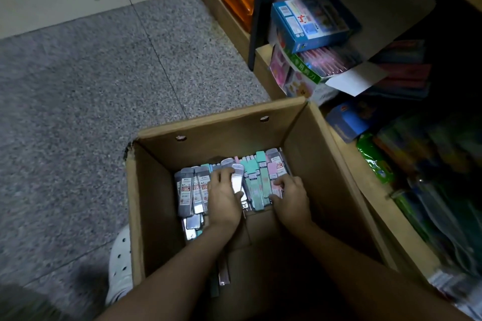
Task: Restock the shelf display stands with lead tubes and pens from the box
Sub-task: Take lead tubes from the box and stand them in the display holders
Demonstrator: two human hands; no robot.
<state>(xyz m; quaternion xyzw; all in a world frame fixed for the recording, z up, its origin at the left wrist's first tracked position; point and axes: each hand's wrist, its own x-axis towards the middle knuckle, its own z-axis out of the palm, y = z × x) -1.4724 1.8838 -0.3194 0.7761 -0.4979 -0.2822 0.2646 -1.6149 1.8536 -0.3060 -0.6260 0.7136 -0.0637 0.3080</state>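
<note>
An open cardboard box (pixel 216 125) stands on the floor below me. Several flat lead tubes lie in its bottom: grey ones (pixel 189 190) at the left, mint green ones (pixel 257 180) and pink ones (pixel 273 174) at the right. Both my hands reach down into the box. My left hand (pixel 224 198) grips a bundle of silver-grey tubes (pixel 237 180), fingers curled over their tops. My right hand (pixel 290 195) curls its fingers round the mint and pink tubes at the right side.
A low wooden shelf (pixel 263 60) runs along the right, packed with a blue carton (pixel 310 23), a pink-and-green opened carton (pixel 307 70) and packets in shadow. Grey speckled floor (pixel 78 112) spreads to the left. A white perforated shoe (pixel 121 263) shows beside the box's left wall.
</note>
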